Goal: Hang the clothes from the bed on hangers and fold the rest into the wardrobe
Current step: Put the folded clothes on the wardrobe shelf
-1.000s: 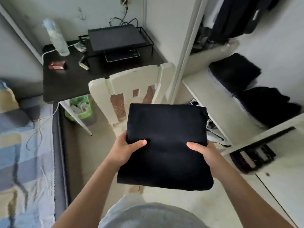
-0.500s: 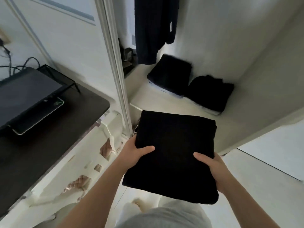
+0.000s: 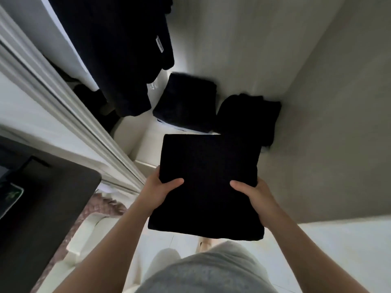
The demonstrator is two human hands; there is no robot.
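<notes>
A: Grip?
B: Left hand (image 3: 156, 192) and right hand (image 3: 257, 197) each pinch one side of the square-folded black knit garment (image 3: 209, 182). Thumbs on top, fingers hidden underneath. It's held in the air in front of the white wardrobe shelf (image 3: 148, 144), near two folded dark piles (image 3: 186, 102).
A: Risk?
B: Sliding it in may shove those piles. If one hand releases early, the fold could sag open.

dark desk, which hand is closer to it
Left. The left hand grips the folded black garment on the side toward the dark desk; the right hand grips the opposite edge, farther away.
</notes>
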